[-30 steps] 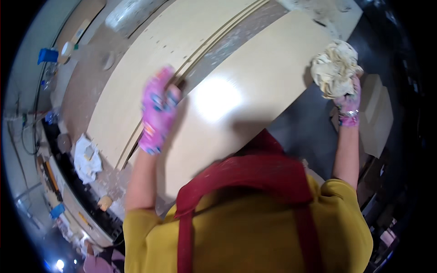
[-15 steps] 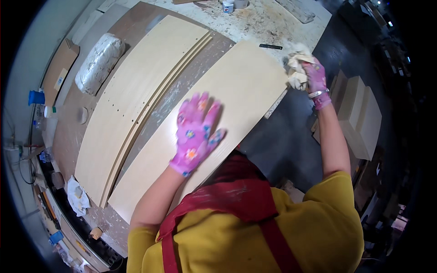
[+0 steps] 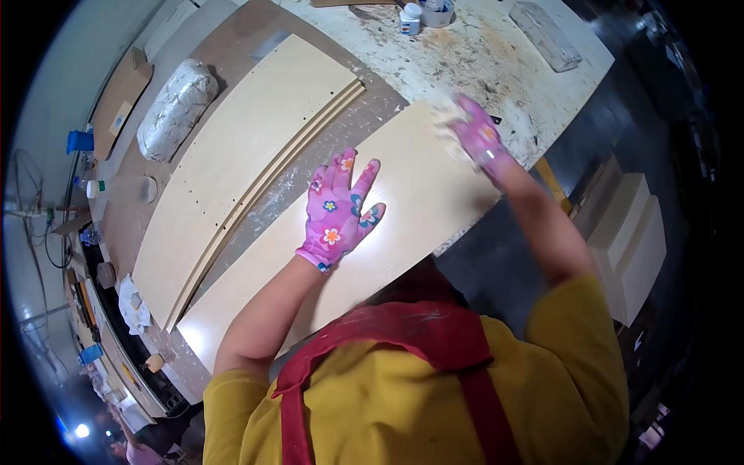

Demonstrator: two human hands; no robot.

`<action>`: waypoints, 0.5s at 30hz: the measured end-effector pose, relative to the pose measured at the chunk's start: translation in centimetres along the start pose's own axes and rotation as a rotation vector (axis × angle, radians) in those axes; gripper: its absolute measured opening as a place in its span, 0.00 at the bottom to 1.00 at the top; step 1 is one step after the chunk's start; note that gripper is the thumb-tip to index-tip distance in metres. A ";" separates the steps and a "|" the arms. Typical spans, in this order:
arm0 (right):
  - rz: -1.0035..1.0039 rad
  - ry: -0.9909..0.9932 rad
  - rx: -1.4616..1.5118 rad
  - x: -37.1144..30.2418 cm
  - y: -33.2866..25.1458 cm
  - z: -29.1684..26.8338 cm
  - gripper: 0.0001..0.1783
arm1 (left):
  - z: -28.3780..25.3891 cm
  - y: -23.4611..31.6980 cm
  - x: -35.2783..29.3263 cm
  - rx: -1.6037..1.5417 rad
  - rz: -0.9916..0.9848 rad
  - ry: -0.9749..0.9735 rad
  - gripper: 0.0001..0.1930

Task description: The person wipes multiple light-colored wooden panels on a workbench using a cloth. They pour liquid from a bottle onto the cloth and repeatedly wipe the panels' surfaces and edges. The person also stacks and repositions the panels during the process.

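A pale wooden panel (image 3: 411,209) lies on the workbench in front of me. My left hand (image 3: 339,208), in a pink flowered glove, rests flat on it with the fingers spread. At the panel's far right end, my right hand (image 3: 479,133) in a matching glove is closed on a crumpled cream rag (image 3: 447,120). The rag lies against the panel's surface and is smeared by motion. Partly hidden behind the right hand is a dark, thin tool (image 3: 496,120) on the bench.
Left of the panel lies a stack of pale boards (image 3: 248,147) with small holes. Beyond it is a plastic-wrapped bundle (image 3: 178,110). A small white bottle (image 3: 410,18) and a tub stand at the back of the stained table (image 3: 488,62). More boards (image 3: 632,240) are stacked low at right.
My right hand has carried the rag leftward from beyond the panel's right end onto its far end. My left hand stays flat on the panel. The whole view has shifted slightly.
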State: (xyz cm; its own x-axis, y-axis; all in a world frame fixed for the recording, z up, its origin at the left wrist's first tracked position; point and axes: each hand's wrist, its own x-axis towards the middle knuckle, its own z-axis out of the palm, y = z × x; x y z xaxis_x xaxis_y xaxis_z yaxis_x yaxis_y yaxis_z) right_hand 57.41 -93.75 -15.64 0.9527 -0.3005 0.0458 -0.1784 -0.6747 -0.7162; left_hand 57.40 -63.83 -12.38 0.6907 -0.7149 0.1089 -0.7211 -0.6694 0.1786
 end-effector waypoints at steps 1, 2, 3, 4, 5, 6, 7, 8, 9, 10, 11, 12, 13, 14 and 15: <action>-0.084 0.053 -0.039 -1.3 1.8 -0.3 0.25 | -0.1 -0.2 0.0 0.007 -0.005 -0.002 0.33; -0.062 0.018 -0.018 -2.1 2.5 -1.0 0.25 | 0.0 -0.4 -0.1 0.007 -0.009 0.006 0.33; -0.022 -0.025 0.004 -3.4 2.8 -1.8 0.26 | 0.2 -0.2 -0.3 0.000 -0.009 -0.002 0.33; 0.018 -0.067 0.027 -4.0 2.8 -2.2 0.27 | 0.2 -0.3 -0.1 -0.014 -0.001 0.001 0.33; 0.090 -0.067 0.066 -3.3 2.5 -1.8 0.27 | 0.4 -0.2 -0.1 -0.011 -0.006 0.003 0.33; 0.158 -0.054 0.114 -1.4 -0.4 -1.4 0.28 | 0.3 -0.2 -0.1 0.005 -0.003 0.009 0.32; 0.235 -0.033 0.156 0.3 -2.3 -1.1 0.28 | 0.2 -0.1 0.2 0.013 0.011 0.017 0.32; 0.248 -0.053 0.166 1.5 -2.4 -0.7 0.29 | 0.0 0.0 0.4 -0.005 0.014 0.012 0.32; 0.254 -0.080 0.180 2.8 -2.3 -0.1 0.29 | 0.0 0.2 0.4 -0.002 0.009 0.012 0.32; 0.265 -0.104 0.195 3.2 -2.2 0.3 0.30 | 0.0 0.1 0.4 0.000 0.008 0.011 0.32; 0.197 -0.114 0.188 2.4 0.2 0.4 0.30 | -0.1 0.1 0.4 0.001 0.009 0.010 0.32; 0.128 -0.121 0.176 1.2 4.5 0.3 0.30 | -0.1 -0.1 0.5 0.000 0.015 0.008 0.32; 0.058 -0.133 0.163 0.0 6.7 0.3 0.31 | -0.1 -0.1 0.5 -0.004 0.015 0.005 0.32; 0.173 -0.151 0.215 -1.8 3.2 -1.3 0.33 | 0.1 -0.1 0.0 0.003 -0.010 0.007 0.32; 0.119 -0.106 0.140 -1.7 2.4 -1.3 0.32 | 0.1 0.1 -0.2 0.010 -0.011 0.011 0.32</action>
State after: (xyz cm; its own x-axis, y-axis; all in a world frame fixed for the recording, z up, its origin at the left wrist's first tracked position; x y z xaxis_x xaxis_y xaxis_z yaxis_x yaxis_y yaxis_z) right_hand 55.07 -95.77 -16.50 0.9489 -0.2950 -0.1125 -0.2618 -0.5363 -0.8024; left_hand 57.21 -63.81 -12.52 0.6991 -0.7054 0.1174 -0.7139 -0.6792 0.1701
